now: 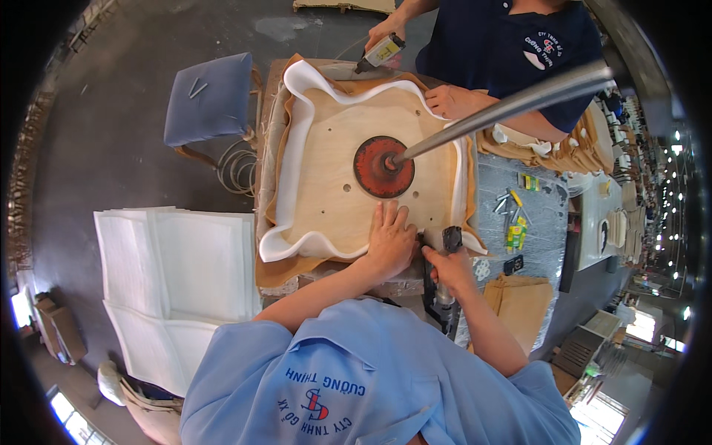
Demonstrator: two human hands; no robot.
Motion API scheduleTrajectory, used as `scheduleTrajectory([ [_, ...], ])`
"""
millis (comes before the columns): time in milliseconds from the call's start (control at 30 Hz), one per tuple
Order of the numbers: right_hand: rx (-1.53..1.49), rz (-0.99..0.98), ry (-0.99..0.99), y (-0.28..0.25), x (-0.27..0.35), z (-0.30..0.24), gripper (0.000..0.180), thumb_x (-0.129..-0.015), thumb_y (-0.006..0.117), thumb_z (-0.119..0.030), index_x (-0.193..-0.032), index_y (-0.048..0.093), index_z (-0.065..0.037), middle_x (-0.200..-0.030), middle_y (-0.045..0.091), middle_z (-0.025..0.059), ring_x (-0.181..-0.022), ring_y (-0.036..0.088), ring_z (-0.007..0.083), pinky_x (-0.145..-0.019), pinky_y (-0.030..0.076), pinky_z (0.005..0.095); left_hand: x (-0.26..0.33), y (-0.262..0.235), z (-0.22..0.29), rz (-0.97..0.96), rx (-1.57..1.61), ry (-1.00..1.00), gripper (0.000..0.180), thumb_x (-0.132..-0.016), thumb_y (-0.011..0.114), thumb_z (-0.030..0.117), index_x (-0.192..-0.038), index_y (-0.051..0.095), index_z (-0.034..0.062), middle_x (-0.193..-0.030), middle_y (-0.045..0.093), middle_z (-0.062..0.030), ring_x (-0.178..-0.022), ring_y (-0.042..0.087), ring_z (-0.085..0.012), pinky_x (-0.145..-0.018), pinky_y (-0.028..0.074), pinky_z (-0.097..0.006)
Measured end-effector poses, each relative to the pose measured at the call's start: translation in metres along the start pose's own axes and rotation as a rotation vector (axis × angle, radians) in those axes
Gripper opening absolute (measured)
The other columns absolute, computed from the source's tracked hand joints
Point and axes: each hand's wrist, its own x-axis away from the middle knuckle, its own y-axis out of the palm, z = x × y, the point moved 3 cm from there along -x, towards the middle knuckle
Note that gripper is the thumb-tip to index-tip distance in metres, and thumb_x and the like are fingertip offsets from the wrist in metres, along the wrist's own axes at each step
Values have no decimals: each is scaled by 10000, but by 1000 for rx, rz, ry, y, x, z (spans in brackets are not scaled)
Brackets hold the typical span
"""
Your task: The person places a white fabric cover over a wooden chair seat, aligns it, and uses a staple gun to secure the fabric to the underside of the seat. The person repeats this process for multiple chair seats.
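Observation:
A square wooden panel (319,159) lies before me, with white padding (297,137) and tan cover material (278,189) turned up around its edges. A red round clamp foot (371,165) on a metal rod (504,107) presses on its middle. My left hand (391,241) lies over the near edge, its fingers stretched forward onto the wood; its thumb is hard to make out. Just right of it, my right hand (451,268) grips a black and grey staple gun (443,293), whose head (451,239) is at the panel's near right edge.
Across the panel a co-worker's hand holds another staple gun (382,52); their other hand (449,101) touches the far right edge. A blue padded seat (208,100) and stacked white sheets (178,259) stand left. Staple packs (517,236) and tan sheets (519,304) lie right.

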Motion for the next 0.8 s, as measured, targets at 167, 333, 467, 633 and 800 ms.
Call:
scheduleTrajectory([
  [167,-60,-21,42,-1,-3,9,348,-898,842,-273,-989,671,16,-703,637,31,-502,603,130,-437,480,307,64,-77,0,-70,64,45,230,-850,784,186,-987,640,71,-1012,637,-117,-981,612,-341,-869,478,-464],
  [333,3,-11,-23,-1,-7,7,367,-893,837,-281,-1020,673,21,-724,658,55,-491,608,143,-427,490,320,98,-123,-57,-168,-212,-41,265,-826,809,211,-977,646,67,-986,654,-115,-955,627,-338,-854,490,-467],
  [467,39,4,-35,-2,-1,-2,372,-890,827,-295,-1034,688,18,-722,671,68,-507,626,146,-448,506,320,95,-106,-75,-310,-151,72,250,-834,815,218,-957,667,58,-986,663,-127,-973,638,-349,-869,499,-480],
  [633,75,33,2,-6,-1,-2,400,-881,833,-318,-1063,699,12,-733,685,70,-542,650,152,-487,529,319,77,-93,-82,-408,-41,180,209,-881,784,246,-924,698,60,-911,677,-135,-928,668,-379,-841,523,-502],
  [800,115,50,23,-3,1,-5,423,-873,842,-332,-1086,705,7,-749,693,70,-540,646,160,-496,537,333,66,-90,-86,-492,-11,203,223,-921,745,279,-843,718,72,-875,687,-138,-883,682,-371,-809,535,-503],
])
